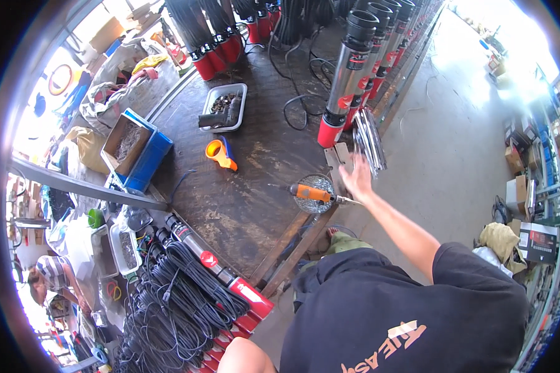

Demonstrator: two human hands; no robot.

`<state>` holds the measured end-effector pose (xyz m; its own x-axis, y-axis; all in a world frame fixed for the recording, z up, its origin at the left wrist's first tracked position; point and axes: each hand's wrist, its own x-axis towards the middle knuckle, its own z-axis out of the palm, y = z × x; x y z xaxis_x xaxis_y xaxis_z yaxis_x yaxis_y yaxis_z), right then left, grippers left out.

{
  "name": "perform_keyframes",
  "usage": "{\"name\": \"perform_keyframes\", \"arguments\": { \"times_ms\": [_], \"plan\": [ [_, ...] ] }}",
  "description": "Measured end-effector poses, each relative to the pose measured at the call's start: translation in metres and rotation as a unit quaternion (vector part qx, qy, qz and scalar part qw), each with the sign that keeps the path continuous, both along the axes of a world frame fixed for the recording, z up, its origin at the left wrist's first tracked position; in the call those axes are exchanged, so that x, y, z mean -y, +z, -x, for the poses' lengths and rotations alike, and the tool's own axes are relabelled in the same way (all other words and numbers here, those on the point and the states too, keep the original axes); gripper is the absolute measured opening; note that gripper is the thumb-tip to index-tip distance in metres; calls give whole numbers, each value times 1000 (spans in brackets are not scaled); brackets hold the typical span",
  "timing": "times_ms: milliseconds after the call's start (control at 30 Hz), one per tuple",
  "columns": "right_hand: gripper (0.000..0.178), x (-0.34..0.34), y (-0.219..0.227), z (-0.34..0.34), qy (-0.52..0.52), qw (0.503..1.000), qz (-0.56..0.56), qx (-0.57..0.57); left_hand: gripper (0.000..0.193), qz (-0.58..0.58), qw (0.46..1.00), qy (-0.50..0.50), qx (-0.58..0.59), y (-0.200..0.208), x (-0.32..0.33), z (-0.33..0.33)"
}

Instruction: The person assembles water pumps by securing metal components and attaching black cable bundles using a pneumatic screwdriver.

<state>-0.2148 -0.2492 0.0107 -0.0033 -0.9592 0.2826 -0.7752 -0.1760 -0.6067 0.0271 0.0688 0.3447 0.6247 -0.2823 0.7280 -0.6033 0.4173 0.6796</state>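
Observation:
My right hand (357, 179) reaches forward over the table's right edge, its fingers stretched out and apart. It is beside flat metal plates (337, 163) and a bundle of long, shiny metal strips (369, 144); whether the fingertips touch them I cannot tell. Just left of the hand, an orange power screwdriver (313, 193) with a hose lies across a round dish of small metal parts (317, 208). My left hand is out of view; only bare skin, seemingly of my left arm, shows at the lower edge. Beyond the strips stands a silver pump (346, 68) with a red base.
More pumps stand in a row behind. On the dark table (230, 205) are a white tray (240, 92) of small parts and an orange tape dispenser (216, 153). A blue bin (148, 163) sits left. Cabled pumps (208, 258) lie lower left; a person (56, 280) is far left.

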Motion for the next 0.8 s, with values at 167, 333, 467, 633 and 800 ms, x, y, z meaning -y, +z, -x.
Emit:
{"name": "perform_keyframes", "arguments": {
  "times_ms": [167, 333, 467, 633, 800],
  "plan": [
    [108, 100, -20, 51, -172, 954, -175, -175, 12, -15, 1000, 5, -4, -4, 10, 10],
    [146, 131, -32, 69, -180, 898, -369, -161, 13, -27, 1000, 17, 0, -6, 28, 24],
    [147, 133, -23, 75, -175, 898, -376, -146, 14, -24, 999, 30, 15, -5, 55, 38],
    [135, 149, -35, 96, -185, 918, -336, -106, 15, 11, 997, 26, 77, -8, 105, 89],
    [133, 153, -30, 126, -118, 919, -374, -37, 14, -347, 924, -146, -70, -104, 228, 202]
  ]
}}
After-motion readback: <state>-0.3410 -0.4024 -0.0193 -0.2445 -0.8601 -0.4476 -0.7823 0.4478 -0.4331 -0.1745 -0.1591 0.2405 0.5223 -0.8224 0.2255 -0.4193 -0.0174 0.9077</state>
